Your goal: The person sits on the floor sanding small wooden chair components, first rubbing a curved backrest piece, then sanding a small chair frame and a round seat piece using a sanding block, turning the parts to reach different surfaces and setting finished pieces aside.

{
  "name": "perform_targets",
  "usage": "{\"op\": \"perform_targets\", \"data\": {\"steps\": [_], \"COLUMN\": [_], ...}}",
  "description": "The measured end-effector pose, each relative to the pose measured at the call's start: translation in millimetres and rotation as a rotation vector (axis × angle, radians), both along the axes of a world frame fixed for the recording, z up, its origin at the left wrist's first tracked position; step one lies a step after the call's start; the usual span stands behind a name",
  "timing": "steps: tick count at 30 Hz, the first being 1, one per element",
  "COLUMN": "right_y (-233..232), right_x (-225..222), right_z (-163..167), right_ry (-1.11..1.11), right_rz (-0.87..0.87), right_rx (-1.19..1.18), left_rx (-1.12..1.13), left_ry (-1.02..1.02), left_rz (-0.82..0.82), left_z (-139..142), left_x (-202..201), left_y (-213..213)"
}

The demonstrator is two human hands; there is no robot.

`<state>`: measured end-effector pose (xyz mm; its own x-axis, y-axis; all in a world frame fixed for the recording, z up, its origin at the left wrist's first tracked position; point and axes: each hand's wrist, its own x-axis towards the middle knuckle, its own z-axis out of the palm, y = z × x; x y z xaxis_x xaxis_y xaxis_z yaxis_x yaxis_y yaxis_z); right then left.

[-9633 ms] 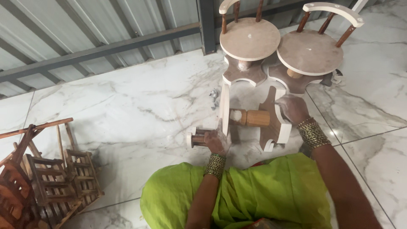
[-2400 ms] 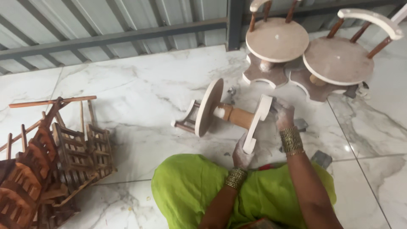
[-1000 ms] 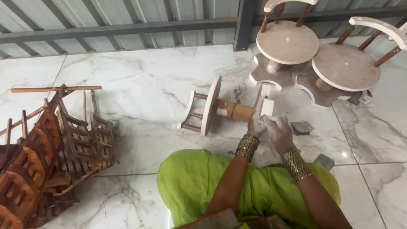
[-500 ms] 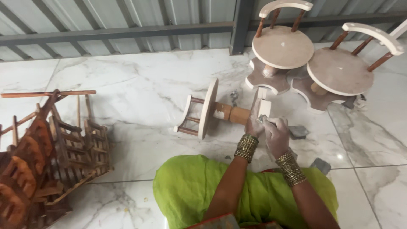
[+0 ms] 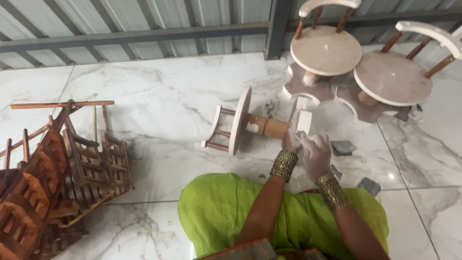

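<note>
Two finished round-seat chairs (image 5: 326,50) (image 5: 392,78) upright. One unfinished chair (image 5: 250,124) on its side. Two hands (image 5: 291,138) (image 5: 315,155); three grey pads (image 5: 343,147) (image 5: 368,185) (image 5: 335,171) on floor.

Open floor (image 5: 159,96) left of the tipped stool (image 5: 250,125). Two upright stools (image 5: 356,67) block behind; wood stack (image 5: 53,173) crowds far left.

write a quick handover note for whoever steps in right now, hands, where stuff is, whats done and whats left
Left hand: on the base edge of the small chair lying on its side.
Right hand: beside it, pressed to the same base; what it holds is unclear.
Grey pads lie on the floor to the right.
Done: two small chairs stand upright behind.
Left: the lying chair is in hand; dark wooden pieces are piled at left.
</note>
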<state>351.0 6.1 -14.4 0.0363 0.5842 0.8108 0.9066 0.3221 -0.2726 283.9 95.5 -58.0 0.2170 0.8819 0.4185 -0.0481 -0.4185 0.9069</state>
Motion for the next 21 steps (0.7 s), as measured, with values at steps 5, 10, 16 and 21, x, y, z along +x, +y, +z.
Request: {"op": "perform_targets", "data": {"steps": [5,10,16,21], "right_y": [31.3,81.0,72.8,66.0], "right_x": [25.5,65.7,69.0,57.1], "right_z": [4.2,19.5,9.3,7.6], "right_ry": [-0.013,0.51,0.453,0.093], "right_rz": [-0.207,-0.003,-0.018,0.111], "right_rx": [-0.054,-0.24,-0.142,-0.059], "left_rx": [0.047,-0.134,0.275,0.281], "left_ry": [-0.014,-0.043,0.599,0.316], "left_rz": [-0.01,-0.082,0.289,0.214], "left_z": [-1.0,-26.5,-56.3,-65.3], "left_x": [-3.8,-26.8,-33.2,-17.4], "left_y": [-13.2,-65.7,-82.8,-60.6]}}
